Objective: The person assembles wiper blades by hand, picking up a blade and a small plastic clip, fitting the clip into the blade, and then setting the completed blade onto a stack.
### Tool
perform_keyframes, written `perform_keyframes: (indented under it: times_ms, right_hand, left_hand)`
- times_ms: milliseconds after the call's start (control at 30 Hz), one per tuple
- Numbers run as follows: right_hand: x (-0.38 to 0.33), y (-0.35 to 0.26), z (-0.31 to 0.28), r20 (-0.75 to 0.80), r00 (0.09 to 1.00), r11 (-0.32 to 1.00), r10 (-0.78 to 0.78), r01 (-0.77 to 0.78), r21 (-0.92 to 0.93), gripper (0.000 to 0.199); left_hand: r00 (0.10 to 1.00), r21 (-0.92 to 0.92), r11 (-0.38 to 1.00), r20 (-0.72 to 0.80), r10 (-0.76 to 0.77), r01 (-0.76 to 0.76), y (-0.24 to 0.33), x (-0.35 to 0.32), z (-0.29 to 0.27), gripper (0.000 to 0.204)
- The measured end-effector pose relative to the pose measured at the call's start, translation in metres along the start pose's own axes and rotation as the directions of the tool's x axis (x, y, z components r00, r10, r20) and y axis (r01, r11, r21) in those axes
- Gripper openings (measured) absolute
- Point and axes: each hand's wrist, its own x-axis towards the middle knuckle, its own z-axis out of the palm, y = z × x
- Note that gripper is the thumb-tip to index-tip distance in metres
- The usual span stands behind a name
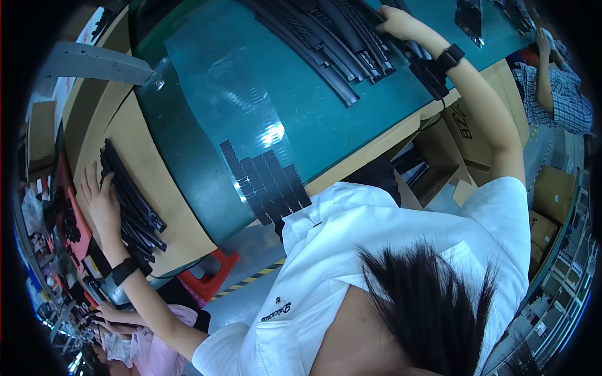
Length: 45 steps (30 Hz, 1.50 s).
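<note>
My left hand [100, 203] is stretched out at the far left, fingers spread, at the edge of a pile of long black strips [135, 197]. It holds nothing that I can see. Up at the top right, my right hand [404, 26] has its fingers bent round the end of a black strip [371, 14], beside a larger bundle of long black strips [326, 44]. Shorter black pieces with toothed edges [266, 182] lie side by side at the near edge of the green work mat [338, 135]. Each wrist wears a black band.
Cardboard [169, 213] lies under the left pile. A clear sheet [219, 75] covers part of the mat. A grey metal arm [94, 62] juts in from the left. An open carton [433, 163] and a red stool [210, 276] stand below. Co-workers sit at both sides.
</note>
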Motion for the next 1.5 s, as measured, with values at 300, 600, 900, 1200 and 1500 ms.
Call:
perform_keyframes:
  times_ms: [300,600,900,1200,1500]
  right_hand:
    - [-0.076,-0.031,-0.046,-0.247,0.792,0.774,-0.559,0.392,-0.497,0.028]
    - [-0.134,-0.114,-0.001,0.087,0.383,0.306,-0.920,0.837,-0.454,0.024]
    - [-0.122,-0.149,0.051,-0.635,0.770,0.111,-0.061,0.637,0.762,0.022]
    - [-0.117,-0.125,0.086,-0.237,0.780,-0.434,-0.579,-0.049,0.900,0.017]
    - [-0.120,-0.105,0.097,-0.021,0.764,-0.138,-0.645,-0.089,0.986,0.013]
  left_hand:
    - [0.899,-0.257,0.944,-0.431,0.081,-0.209,0.141,0.059,-0.118,0.039]
    - [0.982,-0.937,0.350,0.080,0.169,0.016,0.244,0.041,-0.113,0.036]
    - [0.885,-0.473,-0.754,0.330,0.328,0.456,0.255,0.033,-0.085,0.015]
    - [0.993,-0.983,-0.165,0.069,0.093,0.084,0.246,0.019,-0.059,0.013]
    - [0.982,-0.784,0.591,-0.157,0.105,-0.189,0.182,0.016,-0.010,0.013]
